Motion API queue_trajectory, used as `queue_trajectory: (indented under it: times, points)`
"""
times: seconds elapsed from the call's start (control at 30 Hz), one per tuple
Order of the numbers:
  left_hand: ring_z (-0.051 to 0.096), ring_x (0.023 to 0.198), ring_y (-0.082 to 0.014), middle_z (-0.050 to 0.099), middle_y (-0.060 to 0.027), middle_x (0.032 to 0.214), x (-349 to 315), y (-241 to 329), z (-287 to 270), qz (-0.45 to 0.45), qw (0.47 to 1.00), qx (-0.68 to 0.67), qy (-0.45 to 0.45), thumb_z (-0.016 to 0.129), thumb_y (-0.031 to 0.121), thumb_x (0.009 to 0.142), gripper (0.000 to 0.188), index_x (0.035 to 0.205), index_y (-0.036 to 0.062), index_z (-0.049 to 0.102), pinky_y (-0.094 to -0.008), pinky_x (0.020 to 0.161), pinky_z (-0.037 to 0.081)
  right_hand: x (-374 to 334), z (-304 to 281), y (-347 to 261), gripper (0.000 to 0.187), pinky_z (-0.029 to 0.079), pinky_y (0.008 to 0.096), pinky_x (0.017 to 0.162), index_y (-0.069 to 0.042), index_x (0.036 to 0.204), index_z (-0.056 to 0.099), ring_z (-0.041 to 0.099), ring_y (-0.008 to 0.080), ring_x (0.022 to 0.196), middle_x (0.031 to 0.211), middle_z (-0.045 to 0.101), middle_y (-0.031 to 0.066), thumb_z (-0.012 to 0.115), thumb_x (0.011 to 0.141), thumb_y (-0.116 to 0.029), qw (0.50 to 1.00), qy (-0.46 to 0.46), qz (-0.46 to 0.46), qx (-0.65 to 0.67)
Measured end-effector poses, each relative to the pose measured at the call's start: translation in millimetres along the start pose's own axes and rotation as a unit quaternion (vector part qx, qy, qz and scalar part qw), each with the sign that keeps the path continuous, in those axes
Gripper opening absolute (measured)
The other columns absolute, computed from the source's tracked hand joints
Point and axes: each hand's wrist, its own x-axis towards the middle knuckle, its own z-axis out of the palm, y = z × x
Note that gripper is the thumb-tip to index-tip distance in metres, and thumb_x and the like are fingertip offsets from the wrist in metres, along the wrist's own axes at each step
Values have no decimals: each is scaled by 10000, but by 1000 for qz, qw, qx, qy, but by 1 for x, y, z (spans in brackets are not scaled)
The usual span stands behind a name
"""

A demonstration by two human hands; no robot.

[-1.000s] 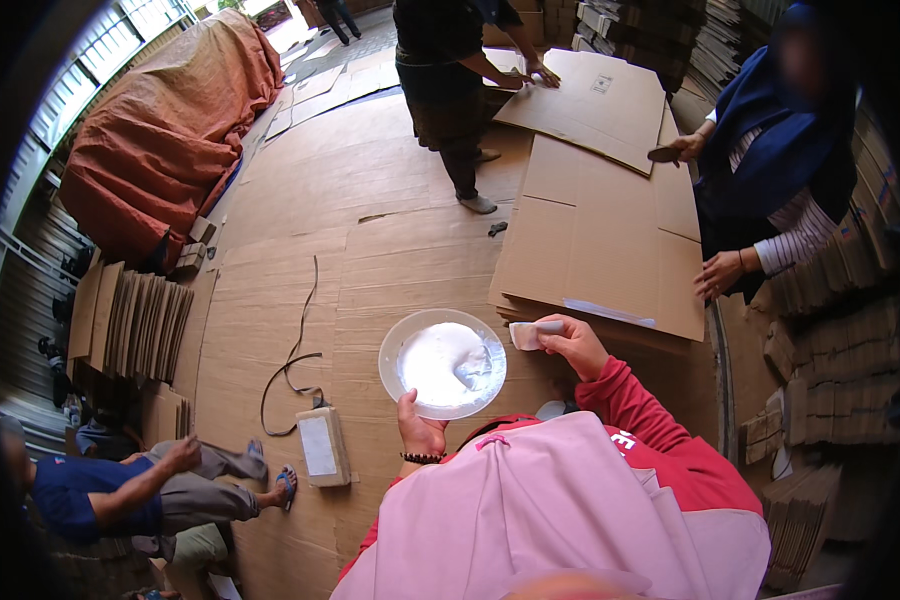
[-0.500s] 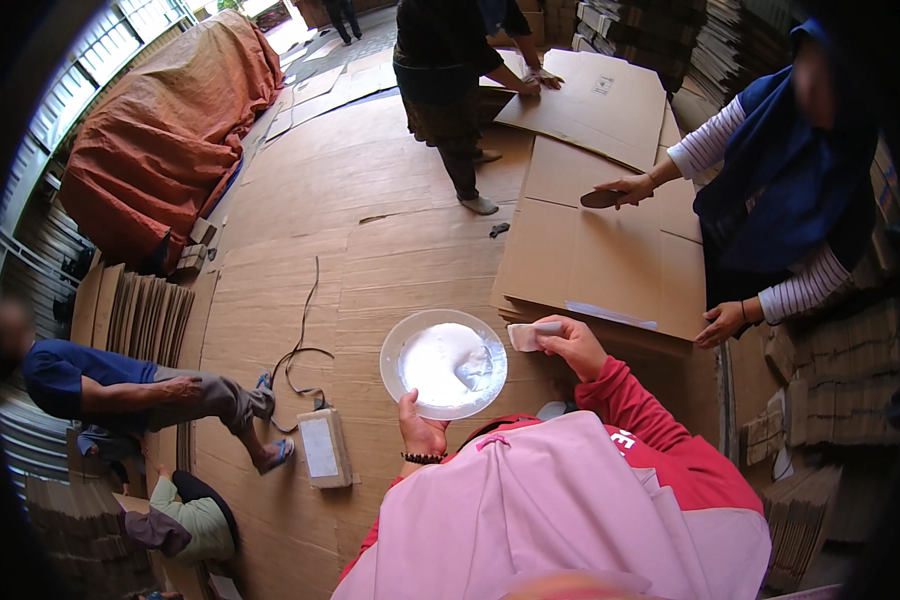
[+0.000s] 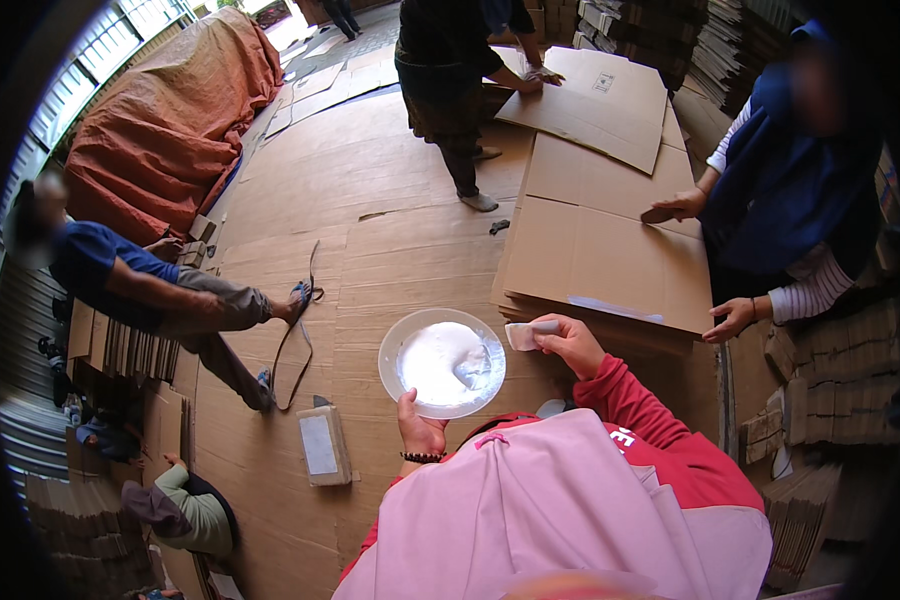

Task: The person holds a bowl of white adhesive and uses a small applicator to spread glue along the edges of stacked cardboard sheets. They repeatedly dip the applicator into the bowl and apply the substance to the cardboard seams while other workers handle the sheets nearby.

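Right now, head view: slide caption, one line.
Left hand holds a shallow bowl of white substance; right hand grips a small pale piece near stacked cardboard.

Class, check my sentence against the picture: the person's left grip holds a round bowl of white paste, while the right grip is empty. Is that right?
Not quite: the right grip is not empty. The head view shows it holding a small, pale, flat piece beside the bowl. The rest stands: the left grip holds the round bowl of white paste.
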Motion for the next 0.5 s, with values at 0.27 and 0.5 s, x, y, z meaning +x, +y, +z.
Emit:
queue_trajectory:
  times: [0.27, 0.5]
  points:
    - [525, 1146, -312, 489, -144, 1278, -6, 2, 9, 6, 1000, 7, -13, 467, 341, 845, 554, 1307, 50, 379, -506, 872, 482, -2, -2, -2, 208, 450, 218, 714, -22, 1055, 612, 532, 57, 773, 887, 614, -8, 577, 851, -48, 1000, 3, -27, 15]
    - [581, 1058, -287, 540, -144, 1187, -18, -13, 13, 102, 993, -59, -8, 519, 293, 839, 478, 1227, 26, 439, -454, 821, 523, 4, -1, -30, 225, 454, 231, 725, -6, 1072, 606, 543, 66, 805, 903, 614, -9, 585, 851, -43, 996, -77, -47, -17]
